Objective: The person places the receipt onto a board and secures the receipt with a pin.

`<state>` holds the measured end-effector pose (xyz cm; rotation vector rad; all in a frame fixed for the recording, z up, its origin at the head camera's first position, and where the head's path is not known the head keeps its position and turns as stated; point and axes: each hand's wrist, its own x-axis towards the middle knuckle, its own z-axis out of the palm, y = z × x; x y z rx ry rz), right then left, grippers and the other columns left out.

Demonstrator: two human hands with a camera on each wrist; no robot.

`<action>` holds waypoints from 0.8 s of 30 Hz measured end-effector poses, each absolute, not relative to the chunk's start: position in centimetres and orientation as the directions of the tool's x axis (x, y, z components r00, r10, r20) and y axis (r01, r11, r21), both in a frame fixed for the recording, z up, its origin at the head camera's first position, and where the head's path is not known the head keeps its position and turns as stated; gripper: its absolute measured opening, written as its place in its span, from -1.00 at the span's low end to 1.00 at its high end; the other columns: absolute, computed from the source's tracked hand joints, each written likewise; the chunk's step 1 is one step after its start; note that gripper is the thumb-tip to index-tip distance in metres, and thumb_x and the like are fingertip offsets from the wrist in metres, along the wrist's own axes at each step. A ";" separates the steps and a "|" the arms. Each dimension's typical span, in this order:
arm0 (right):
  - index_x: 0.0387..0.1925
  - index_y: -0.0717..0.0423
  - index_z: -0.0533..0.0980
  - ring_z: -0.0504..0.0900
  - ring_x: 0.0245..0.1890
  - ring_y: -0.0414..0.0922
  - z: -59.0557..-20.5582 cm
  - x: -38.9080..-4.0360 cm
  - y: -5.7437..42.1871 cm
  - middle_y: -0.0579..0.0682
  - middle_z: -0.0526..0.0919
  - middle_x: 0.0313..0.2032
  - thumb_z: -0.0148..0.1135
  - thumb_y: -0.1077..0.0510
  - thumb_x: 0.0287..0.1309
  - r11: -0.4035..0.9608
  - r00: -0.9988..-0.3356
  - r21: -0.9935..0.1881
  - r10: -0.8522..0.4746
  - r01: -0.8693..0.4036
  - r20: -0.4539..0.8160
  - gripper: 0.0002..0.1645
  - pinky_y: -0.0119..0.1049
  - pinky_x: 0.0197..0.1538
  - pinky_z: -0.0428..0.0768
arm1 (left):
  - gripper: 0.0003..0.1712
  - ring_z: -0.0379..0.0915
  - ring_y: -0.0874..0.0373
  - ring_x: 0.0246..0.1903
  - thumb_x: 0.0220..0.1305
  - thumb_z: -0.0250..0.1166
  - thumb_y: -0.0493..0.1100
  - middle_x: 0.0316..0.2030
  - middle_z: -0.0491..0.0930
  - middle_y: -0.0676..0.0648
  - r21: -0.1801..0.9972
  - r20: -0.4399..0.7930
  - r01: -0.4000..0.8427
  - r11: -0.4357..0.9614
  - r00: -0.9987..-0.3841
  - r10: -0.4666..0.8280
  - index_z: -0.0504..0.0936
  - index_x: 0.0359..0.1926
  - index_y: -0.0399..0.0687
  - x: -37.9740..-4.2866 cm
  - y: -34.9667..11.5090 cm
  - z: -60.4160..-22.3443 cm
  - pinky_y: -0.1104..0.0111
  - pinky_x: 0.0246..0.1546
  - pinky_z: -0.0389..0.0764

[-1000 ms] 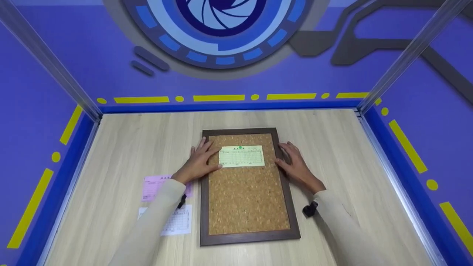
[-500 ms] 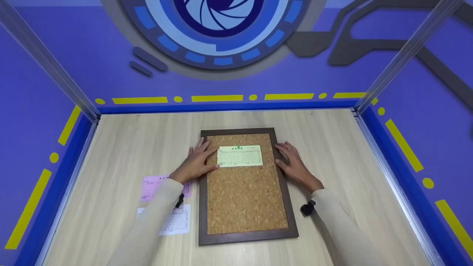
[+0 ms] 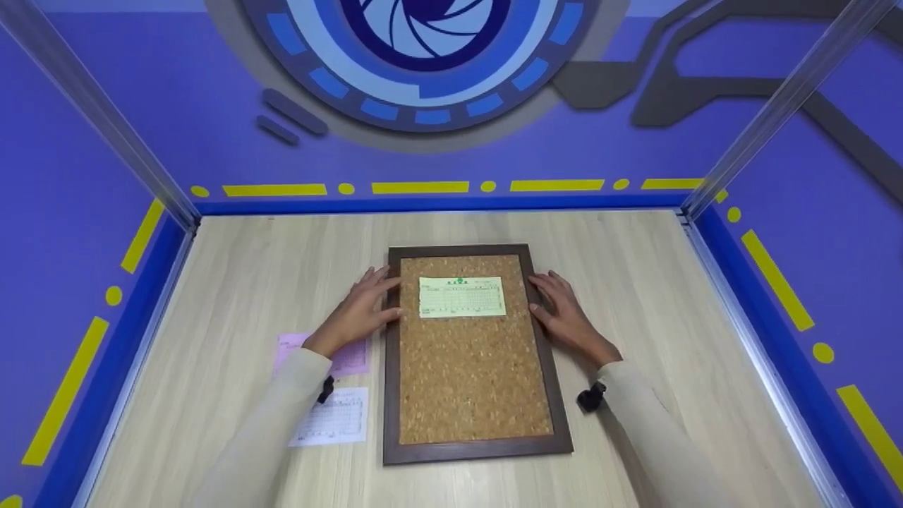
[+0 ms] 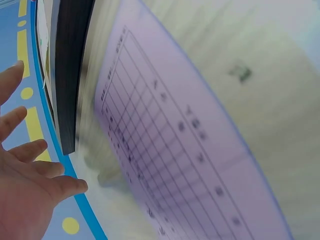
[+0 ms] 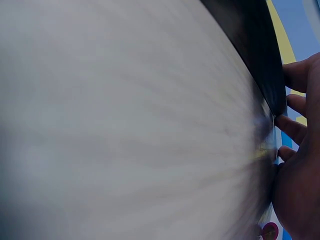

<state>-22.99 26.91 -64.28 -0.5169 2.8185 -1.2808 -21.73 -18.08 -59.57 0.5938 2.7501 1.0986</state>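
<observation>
A cork board (image 3: 473, 381) with a dark brown frame lies flat on the table, long side toward the person. A pale green printed slip (image 3: 462, 298) sits on its upper part, with a green pushpin (image 3: 460, 280) at the slip's top edge. My left hand (image 3: 355, 310) is at the frame's left side, thumb and index tips over its edge. Its fingers (image 4: 37, 150) are spread and hold nothing in the left wrist view. My right hand (image 3: 570, 321) rests its fingertips against the frame's right edge, fingers relaxed; the right wrist view shows them by the dark frame (image 5: 260, 55).
Left of the board lie a pink printed slip (image 3: 353, 356), partly under the left forearm, and a white printed slip (image 3: 338, 416) nearer the person. Blue-purple panels (image 3: 451, 162) with metal corner posts enclose the wooden table (image 3: 282, 261) at the back and sides.
My left hand has drawn back leftward from the cork and the green slip's edge to the frame's left side. The right hand stays at the right edge; the board and slips lie as before.
</observation>
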 end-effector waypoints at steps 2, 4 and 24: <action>0.61 0.21 0.38 -0.01 0.72 0.33 -64.3 -23.0 26.9 0.31 0.34 0.59 0.27 0.16 0.57 0.614 -0.948 -0.735 -0.292 -0.287 0.126 -0.31 0.37 0.67 -0.04 | -0.22 -0.16 -0.41 0.71 0.52 0.46 -0.03 0.69 0.14 -0.33 0.691 0.027 0.303 0.656 -0.918 0.396 0.44 0.62 -0.15 -21.4 -18.3 -59.3 -0.34 0.63 -0.02; 0.61 0.21 0.38 -0.01 0.72 0.33 -64.3 -23.0 26.9 0.31 0.34 0.59 0.27 0.16 0.57 0.614 -0.950 -0.737 -0.288 -0.282 0.124 -0.31 0.37 0.67 -0.04 | -0.22 -0.11 -0.39 0.71 0.52 0.46 -0.02 0.68 0.18 -0.32 0.692 0.032 0.304 0.655 -0.919 0.393 0.45 0.61 -0.15 -21.2 -18.6 -59.0 -0.29 0.64 0.03; 0.61 0.21 0.38 -0.02 0.72 0.32 -64.2 -23.0 27.0 0.31 0.34 0.60 0.26 0.07 0.59 0.618 -0.947 -0.734 -0.300 -0.282 0.112 -0.30 0.35 0.68 -0.05 | -0.38 0.32 -0.35 0.53 0.49 0.49 -0.12 0.46 0.48 -0.40 0.710 0.151 0.311 0.631 -0.943 0.296 0.61 0.44 -0.29 -18.8 -22.0 -58.8 -0.20 0.56 0.30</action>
